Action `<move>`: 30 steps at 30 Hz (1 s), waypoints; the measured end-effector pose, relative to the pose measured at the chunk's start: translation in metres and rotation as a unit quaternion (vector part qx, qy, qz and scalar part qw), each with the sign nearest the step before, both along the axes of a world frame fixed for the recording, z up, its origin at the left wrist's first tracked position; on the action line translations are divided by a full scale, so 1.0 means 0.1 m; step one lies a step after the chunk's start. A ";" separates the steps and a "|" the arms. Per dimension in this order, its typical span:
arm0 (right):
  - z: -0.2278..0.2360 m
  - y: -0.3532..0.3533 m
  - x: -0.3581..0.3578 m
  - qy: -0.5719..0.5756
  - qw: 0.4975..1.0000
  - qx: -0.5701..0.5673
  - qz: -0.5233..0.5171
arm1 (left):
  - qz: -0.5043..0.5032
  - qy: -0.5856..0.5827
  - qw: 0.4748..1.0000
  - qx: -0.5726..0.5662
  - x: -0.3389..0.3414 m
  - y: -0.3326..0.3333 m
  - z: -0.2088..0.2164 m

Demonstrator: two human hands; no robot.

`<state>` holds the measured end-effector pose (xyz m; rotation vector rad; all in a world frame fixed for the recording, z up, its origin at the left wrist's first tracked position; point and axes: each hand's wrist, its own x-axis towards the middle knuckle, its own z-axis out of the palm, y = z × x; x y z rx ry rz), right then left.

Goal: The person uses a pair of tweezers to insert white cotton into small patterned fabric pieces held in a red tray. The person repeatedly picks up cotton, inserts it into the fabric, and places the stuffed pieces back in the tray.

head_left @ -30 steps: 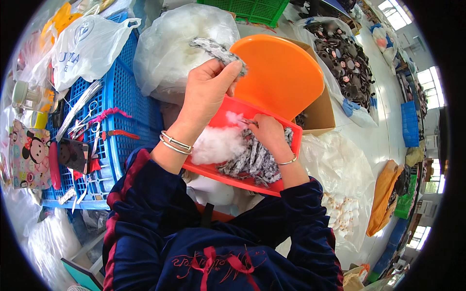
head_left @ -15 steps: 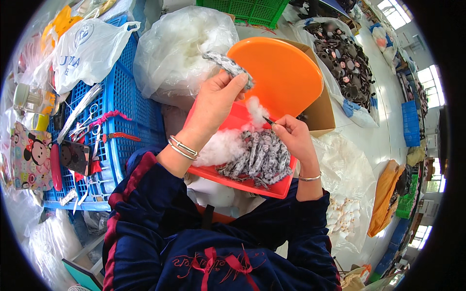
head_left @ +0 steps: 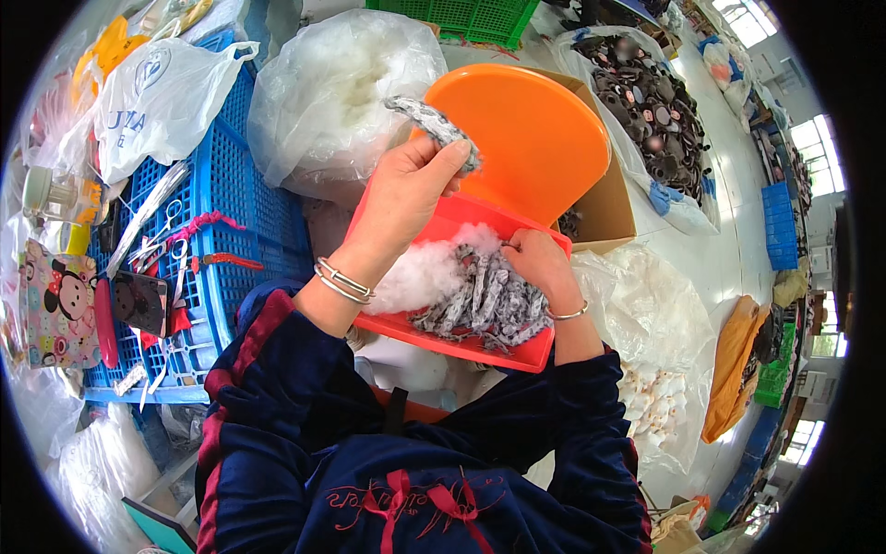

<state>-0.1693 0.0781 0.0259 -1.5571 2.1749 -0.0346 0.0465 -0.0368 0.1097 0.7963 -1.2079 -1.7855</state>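
My left hand [head_left: 411, 192] is raised above the tray, pinching a fuzzy grey-and-white plush strip [head_left: 432, 122] between thumb and fingers. Below it, a red plastic tray [head_left: 512, 357] rests across my lap. White fluffy stuffing [head_left: 413, 279] fills its left part, and a heap of similar grey-and-white plush pieces [head_left: 489, 309] lies on the right. My right hand [head_left: 543, 266] is down in the tray, closed, at the edge of the stuffing and the heap. The thin dark pointed tool it held in the earlier frame is now hidden by the fingers.
An orange stool seat [head_left: 526, 138] stands just beyond the tray, before a cardboard box [head_left: 618, 208]. A clear bag of stuffing [head_left: 341, 92] is far left. Blue crates [head_left: 263, 208] with scissors [head_left: 180, 254] and a phone [head_left: 140, 300] are on the left. Dark plush parts [head_left: 660, 120] fill another bag.
My right hand has gone down into the tray, and the tuft of stuffing at its tool is no longer seen held up. My left hand keeps the plush strip nearly still.
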 end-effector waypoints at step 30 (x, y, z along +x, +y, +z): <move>0.50 0.13 0.52 -0.553 0.805 -0.201 -0.072 | -0.059 0.231 0.947 0.216 -0.24 0.29 -0.25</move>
